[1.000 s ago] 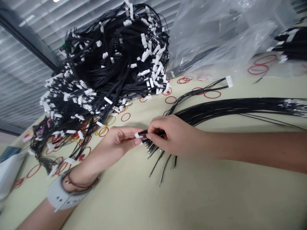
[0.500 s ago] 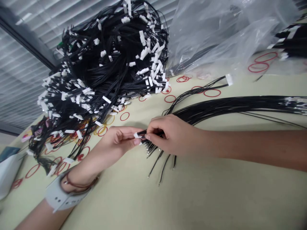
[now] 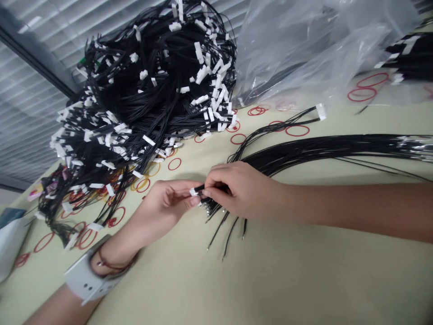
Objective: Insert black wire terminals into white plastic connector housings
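Between the thumb and fingers of my left hand (image 3: 169, 203) is a small white connector housing (image 3: 194, 192). My right hand (image 3: 237, 187) pinches a black wire (image 3: 200, 187) whose end meets the housing. Under my right hand lies a bundle of loose black wires (image 3: 304, 149) with bare metal terminals (image 3: 208, 210) at the near end. Several wire ends fan out below my fingers. How deep the wire sits in the housing is hidden by my fingertips. Beyond the hands, a group of wires ends in another white connector (image 3: 320, 111) on the table.
A large heap of black wire harnesses (image 3: 152, 90) with white connectors fills the far left. Red rubber bands (image 3: 174, 164) are scattered over the pale table (image 3: 270, 280). A clear plastic bag (image 3: 311, 49) lies at the back, more harnesses (image 3: 412, 58) to its right.
Both hands keep nearly the same place and grip at the housing. The whole view has shifted slightly, and my left wrist has turned a little.
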Motion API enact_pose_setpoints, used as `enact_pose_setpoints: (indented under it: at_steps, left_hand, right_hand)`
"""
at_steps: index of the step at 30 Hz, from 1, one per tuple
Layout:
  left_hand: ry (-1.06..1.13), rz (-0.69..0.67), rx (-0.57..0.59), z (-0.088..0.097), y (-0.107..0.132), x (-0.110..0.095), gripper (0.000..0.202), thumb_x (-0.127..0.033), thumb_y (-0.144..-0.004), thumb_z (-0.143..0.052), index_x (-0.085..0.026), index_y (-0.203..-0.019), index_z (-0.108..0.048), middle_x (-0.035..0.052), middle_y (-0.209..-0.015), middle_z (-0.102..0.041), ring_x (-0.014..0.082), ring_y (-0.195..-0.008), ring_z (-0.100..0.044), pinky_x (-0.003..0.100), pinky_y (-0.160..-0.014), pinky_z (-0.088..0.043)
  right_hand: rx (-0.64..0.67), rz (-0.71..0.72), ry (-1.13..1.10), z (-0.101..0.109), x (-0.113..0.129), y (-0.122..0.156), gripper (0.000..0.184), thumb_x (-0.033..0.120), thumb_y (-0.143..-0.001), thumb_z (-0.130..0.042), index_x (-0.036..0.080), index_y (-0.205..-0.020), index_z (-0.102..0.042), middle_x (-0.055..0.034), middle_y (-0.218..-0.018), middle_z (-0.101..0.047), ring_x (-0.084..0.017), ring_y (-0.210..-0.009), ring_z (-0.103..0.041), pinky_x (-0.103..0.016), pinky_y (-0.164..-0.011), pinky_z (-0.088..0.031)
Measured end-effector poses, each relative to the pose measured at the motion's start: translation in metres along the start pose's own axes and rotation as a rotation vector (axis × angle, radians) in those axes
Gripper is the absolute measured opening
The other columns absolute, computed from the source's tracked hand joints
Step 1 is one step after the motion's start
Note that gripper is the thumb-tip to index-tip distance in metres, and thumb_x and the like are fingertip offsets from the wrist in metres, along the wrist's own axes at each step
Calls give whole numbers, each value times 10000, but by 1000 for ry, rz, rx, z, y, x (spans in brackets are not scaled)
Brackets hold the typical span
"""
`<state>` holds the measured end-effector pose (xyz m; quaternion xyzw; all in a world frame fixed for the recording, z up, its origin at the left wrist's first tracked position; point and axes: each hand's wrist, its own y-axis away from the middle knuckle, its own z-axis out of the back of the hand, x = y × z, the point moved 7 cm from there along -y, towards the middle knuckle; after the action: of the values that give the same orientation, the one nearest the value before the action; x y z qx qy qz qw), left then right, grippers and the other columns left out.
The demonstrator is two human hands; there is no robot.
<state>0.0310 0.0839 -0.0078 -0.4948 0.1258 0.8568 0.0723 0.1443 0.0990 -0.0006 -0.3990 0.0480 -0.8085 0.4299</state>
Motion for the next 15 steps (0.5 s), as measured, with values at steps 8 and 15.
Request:
enact_pose_setpoints:
  at_steps: [8, 15]
  left_hand:
    - [-18, -45, -33, -5, 4, -5, 275, -139, -764, -595, -253, -1003, -668, 4, -891, -714, 151, -782, -634, 232, -732, -497]
    - [130, 38, 23, -8, -1, -6, 280, -132, -719, -644, -241, -975, -671, 7, -868, -722, 165, -791, -650, 246, -763, -493]
  right_hand:
    - [26, 118, 133, -5, 9, 3, 183, 176, -846, -384, 127, -735, -521, -17, -722, -535, -95, -662, -464, -231, -613, -323]
    - [-84, 47, 33, 5, 7, 1, 142, 147, -811, -390, 144, -718, -496, 9, -683, -508, -74, -599, -419, -209, -570, -297]
